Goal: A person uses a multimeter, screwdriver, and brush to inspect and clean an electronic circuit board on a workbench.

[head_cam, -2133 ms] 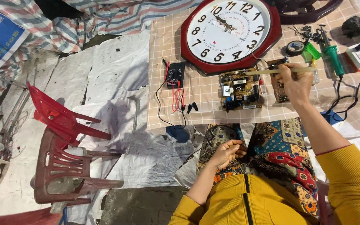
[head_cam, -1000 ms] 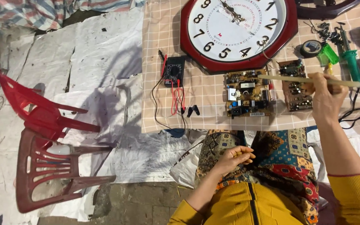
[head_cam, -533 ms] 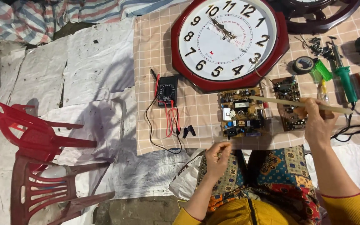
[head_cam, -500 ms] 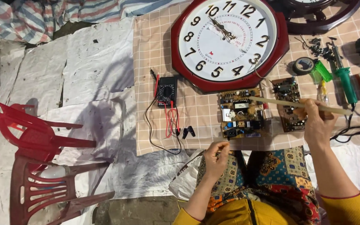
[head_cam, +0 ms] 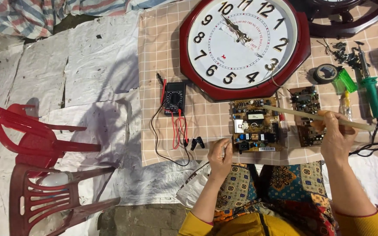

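My right hand [head_cam: 335, 135] grips a thin wooden stick [head_cam: 298, 114] whose tip rests over the top right corner of a tan circuit board [head_cam: 255, 125]. A second, smaller circuit board [head_cam: 306, 101] lies just right of the first, partly hidden under the stick and my hand. My left hand [head_cam: 221, 158] hovers at the table's near edge, by the bottom left corner of the tan board, fingers curled around a small light object that I cannot identify.
A big red octagonal wall clock [head_cam: 243, 43] lies behind the boards. A black multimeter [head_cam: 173, 96] with red and black leads sits left. A green soldering iron [head_cam: 372, 94], tape roll [head_cam: 327, 73] and small parts are far right. Two red plastic chairs [head_cam: 36, 175] lie left on white sheeting.
My left hand rose from my lap to the table's near edge beside the tan board. My right hand kept the stick over the boards while the view shifted.
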